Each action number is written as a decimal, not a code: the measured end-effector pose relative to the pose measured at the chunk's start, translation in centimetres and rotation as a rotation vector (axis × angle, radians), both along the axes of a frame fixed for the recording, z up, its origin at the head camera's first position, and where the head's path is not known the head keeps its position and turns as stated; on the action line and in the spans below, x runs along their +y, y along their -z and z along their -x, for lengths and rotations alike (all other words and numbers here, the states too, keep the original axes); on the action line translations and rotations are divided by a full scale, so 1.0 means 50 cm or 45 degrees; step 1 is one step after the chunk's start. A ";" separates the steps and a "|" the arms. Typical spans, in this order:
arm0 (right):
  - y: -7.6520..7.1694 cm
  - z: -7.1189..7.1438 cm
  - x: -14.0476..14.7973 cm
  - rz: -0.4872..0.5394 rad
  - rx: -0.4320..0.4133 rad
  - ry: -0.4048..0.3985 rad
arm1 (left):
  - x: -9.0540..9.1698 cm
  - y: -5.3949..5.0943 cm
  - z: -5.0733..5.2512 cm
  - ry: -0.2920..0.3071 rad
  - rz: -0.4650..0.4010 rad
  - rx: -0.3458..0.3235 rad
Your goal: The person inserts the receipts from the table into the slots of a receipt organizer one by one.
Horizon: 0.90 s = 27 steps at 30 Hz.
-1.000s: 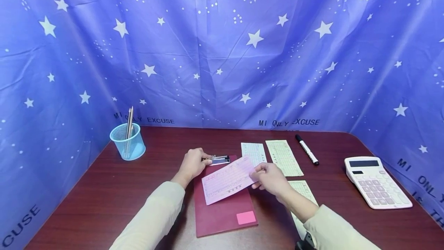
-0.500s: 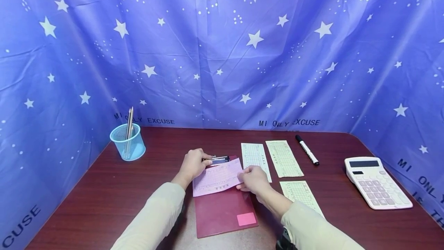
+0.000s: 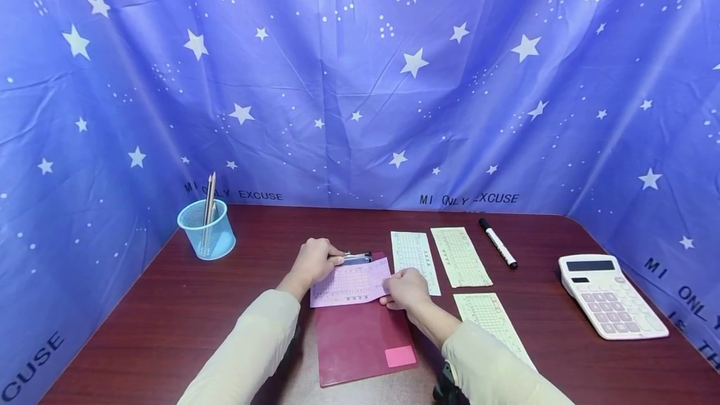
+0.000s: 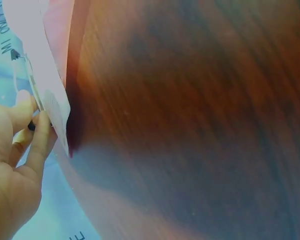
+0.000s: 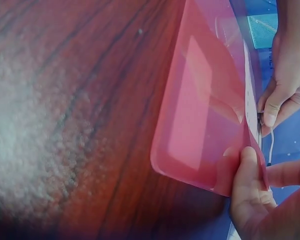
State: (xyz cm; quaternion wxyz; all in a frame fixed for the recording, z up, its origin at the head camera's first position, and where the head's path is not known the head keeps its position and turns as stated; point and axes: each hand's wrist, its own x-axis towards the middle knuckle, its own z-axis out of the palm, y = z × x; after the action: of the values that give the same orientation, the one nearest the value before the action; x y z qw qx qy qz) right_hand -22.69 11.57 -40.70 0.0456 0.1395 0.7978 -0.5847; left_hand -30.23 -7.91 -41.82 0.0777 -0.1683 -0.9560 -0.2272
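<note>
A dark red clipboard (image 3: 365, 345) lies on the desk, a bright pink sticker (image 3: 400, 356) near its lower right corner. My left hand (image 3: 314, 262) grips the metal clip (image 3: 357, 259) at its top; in the left wrist view the thumb and fingers (image 4: 37, 145) pinch it. A pink printed slip (image 3: 350, 285) lies across the upper board, just below the clip. My right hand (image 3: 406, 289) pinches the slip's right edge between thumb and fingers. Whether the slip's top edge is under the clip, I cannot tell.
Right of the board lie a pale blue slip (image 3: 414, 260), a yellow-green slip (image 3: 461, 256) and another green slip (image 3: 489, 324). Farther right are a marker (image 3: 497, 242) and a calculator (image 3: 612, 295). A blue mesh cup (image 3: 207, 230) with pencils stands at the left.
The right hand has brought the pink slip left and up toward the clip, and the slip has turned more level. My left hand has stayed at the clip.
</note>
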 end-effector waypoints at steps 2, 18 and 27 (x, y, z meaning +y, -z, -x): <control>0.001 0.003 -0.001 0.005 -0.007 0.006 | -0.001 -0.003 0.001 0.001 0.000 -0.013; 0.003 0.016 -0.014 0.016 -0.020 0.037 | -0.002 -0.019 0.016 0.025 0.058 -0.074; 0.006 0.026 -0.016 0.048 -0.035 0.041 | 0.002 -0.026 0.018 0.027 0.053 -0.112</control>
State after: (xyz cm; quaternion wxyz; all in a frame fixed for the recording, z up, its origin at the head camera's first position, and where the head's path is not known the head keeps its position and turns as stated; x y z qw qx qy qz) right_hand -23.96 10.76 -41.01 0.0499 0.1594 0.7836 -0.5984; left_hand -31.12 -7.82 -40.52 0.0298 -0.1697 -0.9613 -0.2151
